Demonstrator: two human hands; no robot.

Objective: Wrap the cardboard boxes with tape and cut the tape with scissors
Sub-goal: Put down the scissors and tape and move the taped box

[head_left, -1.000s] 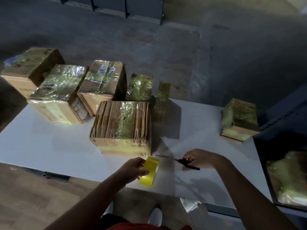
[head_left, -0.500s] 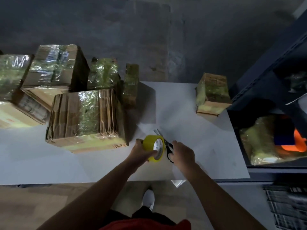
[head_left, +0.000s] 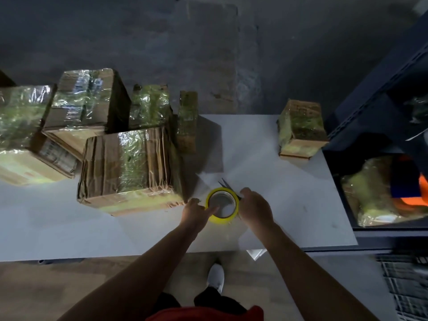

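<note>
— Seeing both hands on your feed?
— Yes. My left hand (head_left: 196, 212) grips the yellow tape roll (head_left: 222, 220), a finger hooked into its core, just right of the big wrapped box (head_left: 129, 167), at its near corner, over the table (head_left: 289, 181).
— And the scissors (head_left: 225, 184)?
— Slightly farther from that box. My right hand (head_left: 254, 209) is curled round the handles, blades pointing away from me.

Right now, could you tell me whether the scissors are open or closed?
Open, slightly: the scissors show two blade tips spread in a narrow V beyond the tape roll; their handles are hidden by the right hand.
</note>
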